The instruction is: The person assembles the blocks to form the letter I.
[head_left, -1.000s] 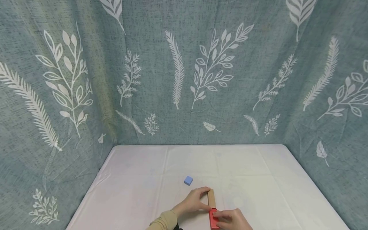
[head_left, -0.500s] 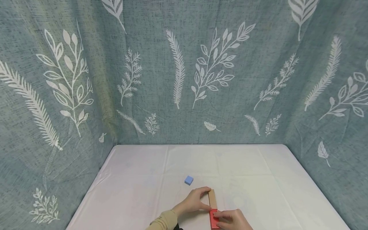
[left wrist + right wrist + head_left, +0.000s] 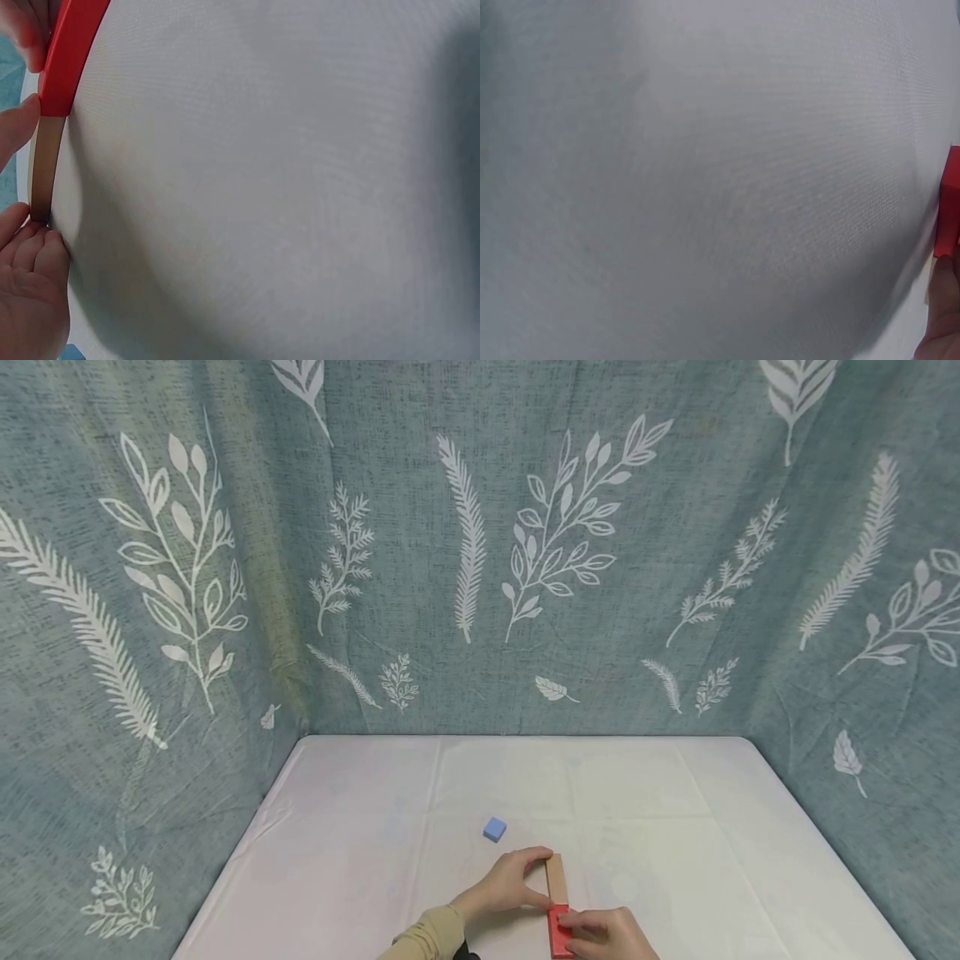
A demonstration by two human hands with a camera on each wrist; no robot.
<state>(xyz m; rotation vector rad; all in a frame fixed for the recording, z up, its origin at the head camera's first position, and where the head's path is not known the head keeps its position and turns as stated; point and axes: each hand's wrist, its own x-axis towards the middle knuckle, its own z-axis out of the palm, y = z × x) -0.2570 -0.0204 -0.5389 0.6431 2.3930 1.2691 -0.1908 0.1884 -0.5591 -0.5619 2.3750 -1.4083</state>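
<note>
My left hand (image 3: 507,885) spans a narrow light-wood block (image 3: 557,880) lying on the table. Its fingers are at the block's far end and its thumb is by the near end, gripping it lengthwise. End to end with the wood, on the near side, lies a red oblong block (image 3: 557,937). My right hand (image 3: 611,933) pinches the red block from the right, partly covering it. In the left wrist view the red block (image 3: 70,64) and wooden block (image 3: 46,165) meet in line. Only an end of the red block (image 3: 949,202) shows in the right wrist view.
A small blue block (image 3: 495,829) lies on the white-covered table (image 3: 360,827), beyond my left hand and to its left. A teal curtain (image 3: 405,568) with white leaf prints encloses the back and sides.
A thin dark line at the joint between the red and wooden blocks, seen a second ago, is gone; they now meet closely. Both hands keep nearly the same place and the view shifts slightly.
</note>
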